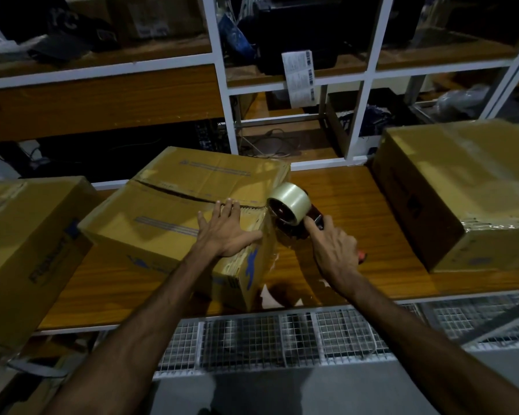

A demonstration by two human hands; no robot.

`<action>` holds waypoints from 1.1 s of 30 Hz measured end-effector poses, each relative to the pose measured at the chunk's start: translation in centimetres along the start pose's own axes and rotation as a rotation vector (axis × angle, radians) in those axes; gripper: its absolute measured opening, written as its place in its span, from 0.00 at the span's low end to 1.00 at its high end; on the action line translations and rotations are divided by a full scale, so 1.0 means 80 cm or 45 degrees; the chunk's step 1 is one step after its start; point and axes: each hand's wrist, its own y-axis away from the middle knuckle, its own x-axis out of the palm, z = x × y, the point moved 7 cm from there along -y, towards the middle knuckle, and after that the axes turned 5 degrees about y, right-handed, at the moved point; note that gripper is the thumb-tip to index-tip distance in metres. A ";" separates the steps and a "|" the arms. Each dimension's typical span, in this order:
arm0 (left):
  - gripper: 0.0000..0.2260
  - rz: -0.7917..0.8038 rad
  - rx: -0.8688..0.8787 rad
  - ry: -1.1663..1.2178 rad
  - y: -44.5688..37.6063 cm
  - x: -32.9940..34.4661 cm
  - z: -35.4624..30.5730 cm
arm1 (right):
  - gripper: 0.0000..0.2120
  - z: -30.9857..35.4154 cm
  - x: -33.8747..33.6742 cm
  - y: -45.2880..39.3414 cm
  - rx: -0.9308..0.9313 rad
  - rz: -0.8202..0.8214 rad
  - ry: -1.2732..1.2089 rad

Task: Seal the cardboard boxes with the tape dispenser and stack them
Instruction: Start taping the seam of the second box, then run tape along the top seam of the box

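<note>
**Tape about to start on the middle box's side**

The wooden counter (357, 199) carries three cardboard boxes. The largest, a taped box (462, 187), sits at the right end, well apart from the work. A second box (21, 235) overhangs the left end. The middle box (168, 214) lies near the front edge, its top seam gaping and unsealed.

The left hand (225, 232) lies flat with fingers spread on the middle box's right top corner, pressing the flap down. The right hand (333, 250) grips the handle of the tape dispenser (294, 214), whose clear roll is touching or just beside that box's right side.

The risk, judging from here: the seam stands open, so tape pulled across may bridge the gap loosely or wrinkle. If the left hand eases off, the box could slide along the counter under the dispenser's pull.
</note>
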 end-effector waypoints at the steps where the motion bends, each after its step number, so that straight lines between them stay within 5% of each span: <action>1: 0.57 -0.002 0.002 -0.003 0.000 0.000 0.001 | 0.23 0.001 0.000 -0.002 0.016 -0.010 -0.021; 11: 0.57 -0.012 -0.017 -0.003 0.002 0.001 0.005 | 0.17 -0.072 0.047 -0.005 0.260 0.090 -0.057; 16: 0.57 -0.019 -0.024 -0.019 0.004 -0.001 0.000 | 0.21 -0.115 0.079 -0.015 0.458 0.187 -0.617; 20: 0.49 -0.048 0.055 -0.084 0.007 -0.004 -0.015 | 0.26 -0.120 0.111 -0.035 0.526 0.372 -0.845; 26: 0.36 -0.055 0.310 -0.178 0.019 -0.011 -0.056 | 0.27 -0.110 0.148 -0.042 0.542 0.356 -1.114; 33: 0.35 -0.025 0.317 -0.464 0.013 -0.007 -0.083 | 0.21 -0.099 0.138 -0.030 0.616 0.277 -0.836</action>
